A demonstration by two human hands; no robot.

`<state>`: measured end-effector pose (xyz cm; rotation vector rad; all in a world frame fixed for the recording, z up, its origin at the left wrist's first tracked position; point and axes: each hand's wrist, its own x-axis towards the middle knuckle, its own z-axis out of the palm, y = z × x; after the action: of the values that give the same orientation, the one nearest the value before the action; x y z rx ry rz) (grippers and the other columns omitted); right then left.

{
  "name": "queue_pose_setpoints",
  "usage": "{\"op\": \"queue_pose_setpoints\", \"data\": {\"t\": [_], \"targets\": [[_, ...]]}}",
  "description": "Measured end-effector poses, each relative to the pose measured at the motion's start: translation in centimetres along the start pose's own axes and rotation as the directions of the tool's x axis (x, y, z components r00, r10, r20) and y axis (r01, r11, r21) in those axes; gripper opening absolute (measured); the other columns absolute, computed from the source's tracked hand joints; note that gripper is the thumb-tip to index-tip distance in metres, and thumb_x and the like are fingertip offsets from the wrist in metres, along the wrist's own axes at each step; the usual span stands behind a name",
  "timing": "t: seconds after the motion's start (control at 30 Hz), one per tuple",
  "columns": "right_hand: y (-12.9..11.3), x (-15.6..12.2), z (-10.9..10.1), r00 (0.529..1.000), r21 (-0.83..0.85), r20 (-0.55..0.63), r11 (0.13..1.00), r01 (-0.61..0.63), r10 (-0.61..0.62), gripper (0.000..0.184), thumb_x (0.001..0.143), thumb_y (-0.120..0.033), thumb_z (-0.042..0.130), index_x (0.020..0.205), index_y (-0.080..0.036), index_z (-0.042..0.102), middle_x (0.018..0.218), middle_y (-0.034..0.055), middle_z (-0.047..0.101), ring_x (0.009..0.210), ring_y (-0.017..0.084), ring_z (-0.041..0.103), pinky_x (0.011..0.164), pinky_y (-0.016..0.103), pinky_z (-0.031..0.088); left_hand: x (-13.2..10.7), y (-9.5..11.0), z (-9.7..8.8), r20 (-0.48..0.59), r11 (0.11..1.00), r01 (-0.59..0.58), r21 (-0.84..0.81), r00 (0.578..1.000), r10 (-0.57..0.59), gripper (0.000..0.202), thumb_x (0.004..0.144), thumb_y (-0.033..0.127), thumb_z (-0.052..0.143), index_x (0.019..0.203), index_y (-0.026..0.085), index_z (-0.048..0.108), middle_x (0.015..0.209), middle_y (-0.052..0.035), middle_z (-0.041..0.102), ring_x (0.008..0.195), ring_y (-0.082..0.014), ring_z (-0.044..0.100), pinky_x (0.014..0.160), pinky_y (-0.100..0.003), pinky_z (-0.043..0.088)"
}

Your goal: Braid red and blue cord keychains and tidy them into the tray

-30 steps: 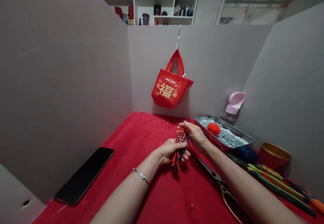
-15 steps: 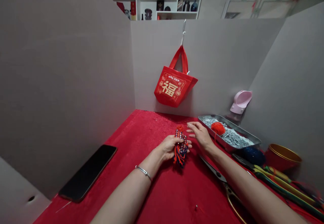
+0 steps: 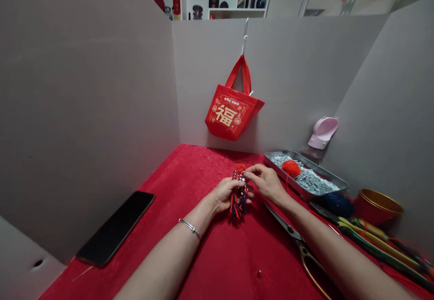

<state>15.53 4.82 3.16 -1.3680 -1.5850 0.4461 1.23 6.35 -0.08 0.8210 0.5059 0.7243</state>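
Observation:
My left hand (image 3: 226, 193) is closed round a bundle of red and blue cords with small beads (image 3: 238, 197), held upright just above the red cloth (image 3: 190, 187). Its loose ends hang below the fist. My right hand (image 3: 267, 182) pinches the top of the same bundle with thumb and forefinger. A silver bangle (image 3: 190, 227) sits on my left wrist.
Scissors (image 3: 298, 246) lie under my right forearm. A metal tray (image 3: 334, 183) of silver bits with a red yarn ball (image 3: 291, 168) stands at the right, then a blue ball (image 3: 335, 204), a gold-rimmed red bowl (image 3: 378, 205) and coloured cords (image 3: 379, 241). A phone (image 3: 117, 227) lies left. A red bag (image 3: 232, 114) hangs on the back panel.
My right hand let go of the bundle and opened half a second ago, then came back and now pinches its top again. The left hand kept its hold.

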Motion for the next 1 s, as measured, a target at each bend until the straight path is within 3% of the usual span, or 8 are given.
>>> {"op": "queue_pose_setpoints", "data": {"t": [0.17,0.27,0.43,0.57,0.67,0.77,0.87,1.0], "targets": [[0.5,0.7,0.7,0.992,0.16,-0.047,0.982,-0.105,0.114,0.033,0.067,-0.04,0.062,0.09,-0.017,0.06,0.094,0.0082,0.063,0.084,0.021,0.057,0.073,0.033,0.045,0.0,0.1,-0.1,-0.029,0.997,0.003,0.075,1.0,0.0,0.017,0.064,0.007,0.058,0.078,0.012,0.051,0.057,-0.0007,0.056,0.044,-0.0091,0.054,0.041,-0.018,0.044],[0.2,0.1,0.9,0.955,0.435,0.07,0.853,-0.289,0.288,0.048,0.069,-0.043,0.062,0.108,-0.018,0.051,0.105,0.0112,0.061,0.085,0.021,0.06,0.064,0.031,0.049,-0.1,0.5,-0.1,0.007,0.997,0.017,0.07,1.0,-0.018,0.018,0.064,0.008,0.055,0.08,0.013,0.05,0.059,0.0012,0.054,0.041,-0.0052,0.048,0.034,-0.013,0.031],[-1.2,-1.3,1.3,0.875,0.642,0.41,0.601,-0.476,0.256,0.037,0.065,-0.032,0.068,0.097,-0.018,0.056,0.084,0.0057,0.068,0.073,0.018,0.063,0.064,0.029,0.048,-0.5,0.4,0.8,0.175,0.975,0.168,0.143,0.966,-0.192,0.011,0.065,0.015,0.055,0.075,0.012,0.052,0.055,0.002,0.049,0.032,-0.0023,0.034,0.03,-0.014,0.018],[-1.3,-0.8,1.7,0.909,0.675,0.254,0.612,-0.412,0.331,0.025,0.06,-0.028,0.072,0.076,-0.017,0.056,0.057,-0.0002,0.064,0.056,0.016,0.061,0.054,0.026,0.048,-0.8,-0.4,1.4,0.166,0.934,0.191,0.303,0.954,-0.249,0.017,0.07,0.029,0.057,0.072,0.013,0.052,0.057,-0.002,0.056,0.037,-0.0071,0.045,0.033,-0.016,0.026],[-0.4,0.2,1.5,0.897,0.729,0.134,0.571,-0.376,0.42,0.026,0.063,-0.033,0.07,0.07,-0.02,0.049,0.049,-0.0056,0.056,0.044,0.012,0.056,0.043,0.022,0.044,-0.8,-0.8,1.9,0.022,0.877,0.096,0.471,0.992,-0.121,0.03,0.076,0.045,0.051,0.068,0.016,0.05,0.044,0.0061,0.042,0.031,-0.004,0.028,0.035,-0.017,0.02],[0.1,0.9,1.2,0.873,0.737,0.155,0.534,-0.414,0.463,0.026,0.065,-0.034,0.068,0.068,-0.02,0.047,0.049,-0.0042,0.056,0.042,0.012,0.055,0.041,0.024,0.045,-0.3,-0.6,2.1,-0.089,0.79,-0.028,0.613,0.991,0.104,0.03,0.078,0.039,0.05,0.058,0.017,0.048,0.041,0.0056,0.038,0.035,-0.0062,0.028,0.038,-0.019,0.02],[-0.1,1.0,1.1,0.863,0.724,0.245,0.508,-0.466,0.443,0.021,0.066,-0.03,0.068,0.07,-0.017,0.053,0.058,0.0014,0.062,0.051,0.014,0.059,0.049,0.027,0.049,0.0,0.3,1.4,-0.172,0.739,-0.095,0.667,0.945,0.278,0.023,0.077,0.025,0.054,0.056,0.017,0.048,0.049,0.002,0.043,0.049,-0.011,0.042,0.047,-0.02,0.027],[-0.2,1.1,2.5,0.851,0.707,0.332,0.49,-0.51,0.406,0.016,0.066,-0.027,0.066,0.075,-0.016,0.057,0.067,0.0041,0.065,0.061,0.016,0.061,0.057,0.03,0.051,-0.6,0.2,1.0,-0.275,0.682,-0.138,0.718,0.844,0.46,0.008,0.075,0.01,0.052,0.076,0.018,0.054,0.065,-0.0034,0.046,0.08,-0.0209,0.053,0.063,-0.021,0.035]]}}
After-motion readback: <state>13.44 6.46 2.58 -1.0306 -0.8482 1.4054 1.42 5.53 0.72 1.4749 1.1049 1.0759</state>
